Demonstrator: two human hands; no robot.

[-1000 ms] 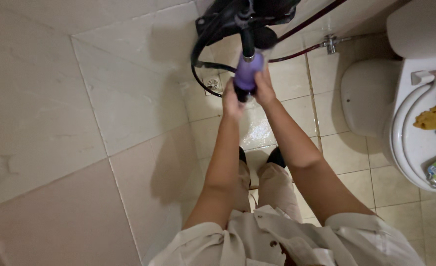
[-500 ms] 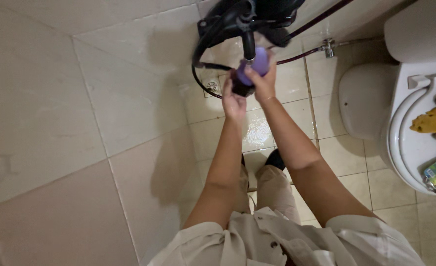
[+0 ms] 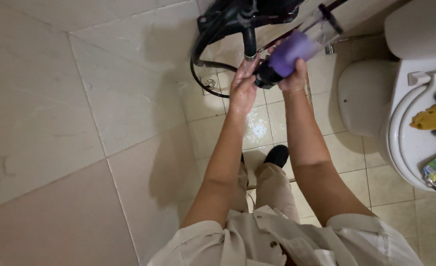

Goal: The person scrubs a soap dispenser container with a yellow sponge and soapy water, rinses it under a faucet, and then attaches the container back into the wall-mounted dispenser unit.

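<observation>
The right hand point(image 3: 293, 79) is clenched around a purple bottle point(image 3: 289, 53), held tilted above the wet tiled floor point(image 3: 257, 129), its dark end pointing toward the left hand. The left hand point(image 3: 241, 87) is released, palm up, fingers spread just below a black tap point(image 3: 249, 42) with a black hose point(image 3: 198, 54). A white toilet point(image 3: 400, 98) stands to the right.

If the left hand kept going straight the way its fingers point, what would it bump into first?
Most likely the black spout just beyond the left hand's fingertips, which point up toward it. They look almost touching already, though depth is hard to judge from this one view.
</observation>
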